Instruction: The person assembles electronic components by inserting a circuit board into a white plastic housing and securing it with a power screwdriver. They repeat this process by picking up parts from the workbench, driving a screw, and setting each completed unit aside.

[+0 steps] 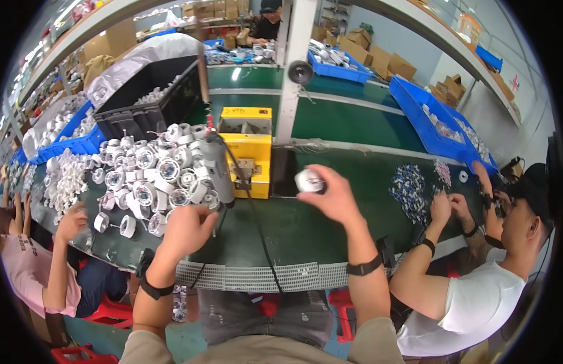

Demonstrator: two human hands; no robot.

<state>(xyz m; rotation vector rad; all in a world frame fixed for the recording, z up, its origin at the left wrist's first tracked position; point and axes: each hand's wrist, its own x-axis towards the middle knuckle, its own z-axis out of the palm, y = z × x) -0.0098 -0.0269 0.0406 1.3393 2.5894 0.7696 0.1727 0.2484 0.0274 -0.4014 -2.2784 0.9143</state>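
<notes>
My right hand [337, 197] holds a small round white housing [308, 180] between thumb and fingers, above the green work surface [305, 227]. My left hand [189, 229] is at the near right edge of a heap of similar white housings [145, 176]. Its fingers are curled, and whatever they may hold is hidden from view. Just beyond it a grey electric screwdriver [218, 170] hangs upright. A yellow screw feeder [254, 159] stands behind the screwdriver.
Small white parts [66, 181] lie left of the heap, with a black crate [127, 118] behind. Blue-and-white parts [408, 193] are piled at right, near a blue bin [415, 115]. Co-workers sit on both sides. A dark cable [260, 227] crosses the front.
</notes>
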